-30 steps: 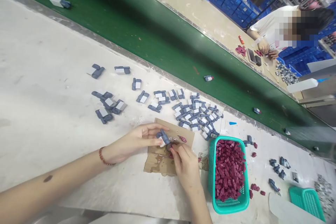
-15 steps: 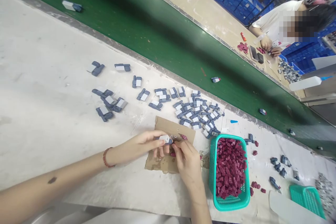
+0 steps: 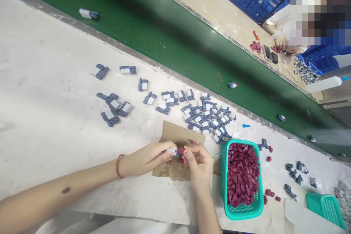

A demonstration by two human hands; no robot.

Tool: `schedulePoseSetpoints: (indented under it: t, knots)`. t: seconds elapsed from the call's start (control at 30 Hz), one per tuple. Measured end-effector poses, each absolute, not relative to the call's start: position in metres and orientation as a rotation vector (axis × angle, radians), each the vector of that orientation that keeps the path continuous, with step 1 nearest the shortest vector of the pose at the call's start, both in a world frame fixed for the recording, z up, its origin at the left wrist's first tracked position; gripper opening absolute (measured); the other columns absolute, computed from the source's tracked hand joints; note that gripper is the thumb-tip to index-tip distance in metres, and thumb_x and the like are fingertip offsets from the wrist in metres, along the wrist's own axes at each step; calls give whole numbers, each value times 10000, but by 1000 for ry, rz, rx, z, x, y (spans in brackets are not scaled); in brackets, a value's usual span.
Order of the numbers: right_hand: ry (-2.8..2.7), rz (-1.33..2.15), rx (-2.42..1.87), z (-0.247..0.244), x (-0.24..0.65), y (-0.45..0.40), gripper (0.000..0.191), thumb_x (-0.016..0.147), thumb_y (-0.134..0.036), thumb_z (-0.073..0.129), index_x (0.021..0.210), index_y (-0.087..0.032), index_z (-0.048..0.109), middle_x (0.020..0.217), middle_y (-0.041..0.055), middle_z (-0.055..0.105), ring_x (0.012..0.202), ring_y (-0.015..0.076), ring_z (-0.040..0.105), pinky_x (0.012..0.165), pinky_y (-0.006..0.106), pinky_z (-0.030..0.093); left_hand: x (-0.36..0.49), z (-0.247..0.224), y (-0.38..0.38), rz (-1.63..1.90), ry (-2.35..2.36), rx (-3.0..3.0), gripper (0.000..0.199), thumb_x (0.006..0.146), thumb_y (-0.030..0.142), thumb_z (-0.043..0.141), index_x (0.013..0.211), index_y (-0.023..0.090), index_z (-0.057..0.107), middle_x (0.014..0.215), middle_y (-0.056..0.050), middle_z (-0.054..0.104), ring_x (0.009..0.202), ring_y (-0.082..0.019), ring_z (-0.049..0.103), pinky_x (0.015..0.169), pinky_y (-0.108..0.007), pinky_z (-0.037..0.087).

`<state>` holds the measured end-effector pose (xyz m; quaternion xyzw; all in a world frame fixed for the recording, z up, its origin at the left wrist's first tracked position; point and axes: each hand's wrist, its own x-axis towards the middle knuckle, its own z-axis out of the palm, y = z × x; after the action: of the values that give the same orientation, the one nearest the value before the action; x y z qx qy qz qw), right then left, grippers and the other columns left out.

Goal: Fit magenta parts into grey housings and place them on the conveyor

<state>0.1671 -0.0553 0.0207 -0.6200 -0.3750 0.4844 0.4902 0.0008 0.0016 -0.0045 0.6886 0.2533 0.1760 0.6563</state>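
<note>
Over a piece of brown cardboard (image 3: pixel 172 172), my left hand (image 3: pixel 149 157) grips a grey-and-blue part (image 3: pixel 172 150) between thumb and fingers. My right hand (image 3: pixel 199 161) pinches a small dark red piece (image 3: pixel 180 151) against the right end of that part. Other red pieces lie on the cardboard, partly hidden by my hands. A teal basket (image 3: pixel 222 182) full of dark red pieces (image 3: pixel 242 175) stands just right of my right hand. Many grey-and-blue parts (image 3: pixel 205 117) lie beyond the cardboard.
A green conveyor belt (image 3: pixel 164 40) runs diagonally behind the table, carrying several spaced parts. Across it, a person's hands (image 3: pixel 281 42) work at another table (image 3: pixel 219 11). A second teal basket (image 3: pixel 325 206) and scattered pieces lie at the right.
My right hand has brought a red piece up to the grey-and-blue part in my left hand. Parts on the belt have moved to the right.
</note>
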Motion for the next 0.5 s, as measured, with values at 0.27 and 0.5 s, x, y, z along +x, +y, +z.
schedulePoseSetpoints:
  t: [0.27, 0.5]
  knots:
    - [-979, 1191, -1510, 9, 163, -58, 225, 806, -396, 664, 736, -182, 659, 663, 17, 653, 573, 136, 577, 555, 250, 481, 0, -6, 2, 380, 600, 1629, 265, 971, 339, 290, 857, 188, 475, 687, 4, 501, 606, -154, 463, 582, -254, 365]
    - [-1096, 1309, -1593, 24, 174, -57, 184, 817, -348, 645, 752, -176, 656, 670, 9, 660, 584, 131, 571, 567, 237, 456, 1, -5, 2, 364, 586, 1673, 279, 969, 347, 299, 822, 194, 480, 732, -21, 567, 645, -166, 524, 609, -256, 383]
